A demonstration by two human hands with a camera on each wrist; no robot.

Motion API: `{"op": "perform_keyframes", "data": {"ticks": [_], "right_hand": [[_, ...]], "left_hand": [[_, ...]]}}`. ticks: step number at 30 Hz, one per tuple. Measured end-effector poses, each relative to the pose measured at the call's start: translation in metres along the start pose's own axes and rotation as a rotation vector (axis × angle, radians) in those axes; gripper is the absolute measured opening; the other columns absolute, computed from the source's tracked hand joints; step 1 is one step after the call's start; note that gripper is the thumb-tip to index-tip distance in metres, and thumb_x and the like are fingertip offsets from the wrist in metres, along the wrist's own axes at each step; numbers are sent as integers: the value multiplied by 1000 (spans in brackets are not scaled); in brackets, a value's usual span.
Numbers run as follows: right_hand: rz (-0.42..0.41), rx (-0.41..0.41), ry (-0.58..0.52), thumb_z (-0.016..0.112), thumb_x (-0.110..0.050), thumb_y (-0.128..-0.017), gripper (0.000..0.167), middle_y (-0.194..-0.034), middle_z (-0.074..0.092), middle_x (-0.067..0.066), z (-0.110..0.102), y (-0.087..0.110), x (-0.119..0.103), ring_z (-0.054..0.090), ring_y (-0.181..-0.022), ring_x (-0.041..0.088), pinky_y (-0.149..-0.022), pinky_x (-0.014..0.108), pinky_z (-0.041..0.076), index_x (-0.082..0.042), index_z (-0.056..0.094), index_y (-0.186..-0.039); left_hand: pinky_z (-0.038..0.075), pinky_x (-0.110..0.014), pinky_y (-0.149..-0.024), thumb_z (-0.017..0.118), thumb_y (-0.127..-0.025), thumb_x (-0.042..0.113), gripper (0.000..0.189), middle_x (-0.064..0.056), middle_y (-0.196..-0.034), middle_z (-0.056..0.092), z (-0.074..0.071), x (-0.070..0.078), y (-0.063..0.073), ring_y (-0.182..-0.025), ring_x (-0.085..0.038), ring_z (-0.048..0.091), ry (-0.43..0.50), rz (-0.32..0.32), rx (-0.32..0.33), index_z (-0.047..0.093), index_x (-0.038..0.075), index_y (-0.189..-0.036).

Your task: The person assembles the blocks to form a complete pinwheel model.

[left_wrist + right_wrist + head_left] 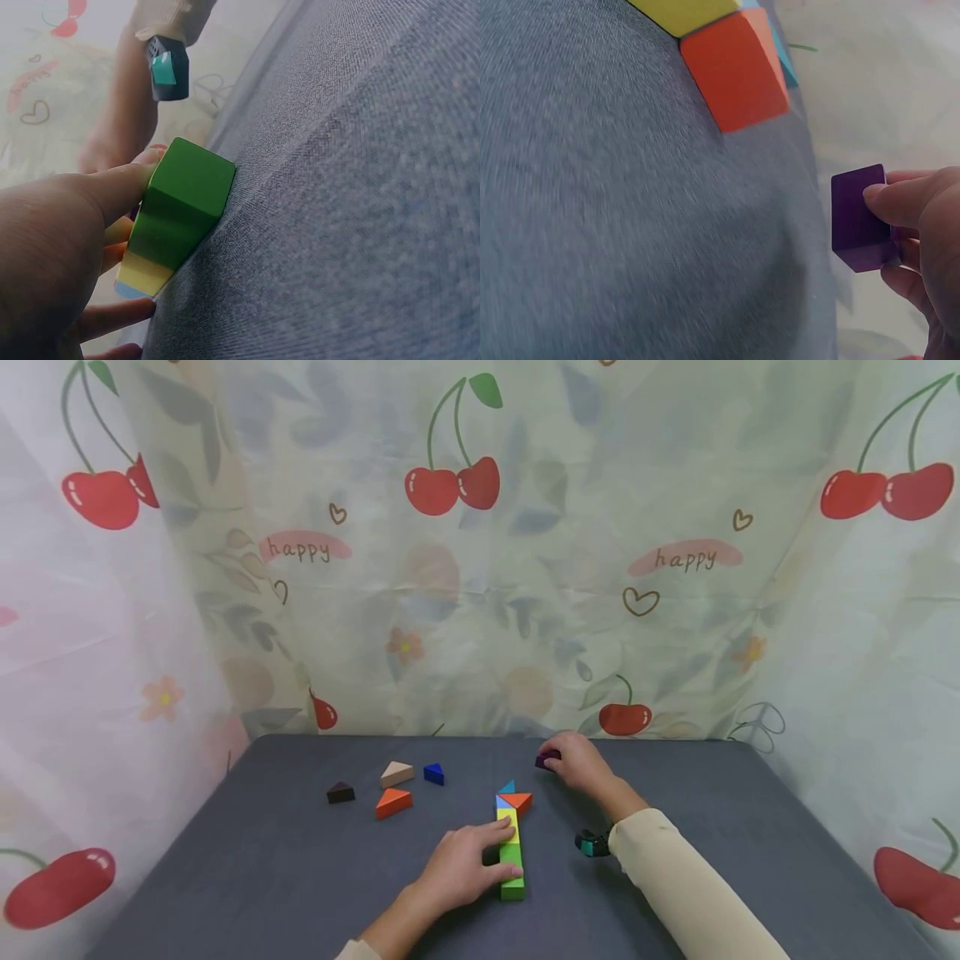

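Observation:
My left hand (465, 864) lies over a row of blocks, its thumb on the green block (512, 889) and a finger on the yellow block (513, 837). At the row's far end sit a light blue triangle (502, 802), an orange triangle (519, 800) and a teal triangle (508, 787). In the left wrist view, the near end of the green block (191, 180) faces me. Near the table's back edge, my right hand (577, 762) pinches a purple block (859, 217) between thumb and fingers. Part of that block is hidden by the fingers.
Left of the row are a black triangular block (341, 793), a beige one (396, 773), an orange one (393, 803) and a dark blue one (434, 773). The grey table (247, 860) meets a printed curtain (465, 660) at the back. A dark device (592, 843) sits at my right wrist.

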State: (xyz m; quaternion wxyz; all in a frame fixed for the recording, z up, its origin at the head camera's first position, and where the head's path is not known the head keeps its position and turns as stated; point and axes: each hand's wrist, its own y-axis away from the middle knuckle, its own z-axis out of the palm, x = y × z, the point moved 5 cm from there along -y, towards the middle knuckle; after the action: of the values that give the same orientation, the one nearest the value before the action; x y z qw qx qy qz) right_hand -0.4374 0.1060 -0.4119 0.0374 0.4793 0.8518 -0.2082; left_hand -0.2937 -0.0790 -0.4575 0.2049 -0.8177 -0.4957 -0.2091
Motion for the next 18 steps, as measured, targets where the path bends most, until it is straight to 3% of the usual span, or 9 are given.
{"op": "perform_keyframes", "data": {"ticks": [9,18], "right_hand": [[28,-40,12,72,-13,-89,11,-96,68,4,23,-9,-6,60,-94,25,-89,44,47,-11,75,-100],[54,-69,-16,72,-13,-89,14,-99,68,5,31,-10,-13,60,-97,26,-93,45,46,-11,74,-102]], "left_hand": [[38,-55,-99,67,-84,57,62,15,-141,51,-1,1,1,-125,-22,52,-5,-2,-11,59,25,-137],[37,-56,-99,67,-85,55,61,14,-142,50,-1,0,-1,-126,-23,51,16,-9,-24,59,25,-137]]}}
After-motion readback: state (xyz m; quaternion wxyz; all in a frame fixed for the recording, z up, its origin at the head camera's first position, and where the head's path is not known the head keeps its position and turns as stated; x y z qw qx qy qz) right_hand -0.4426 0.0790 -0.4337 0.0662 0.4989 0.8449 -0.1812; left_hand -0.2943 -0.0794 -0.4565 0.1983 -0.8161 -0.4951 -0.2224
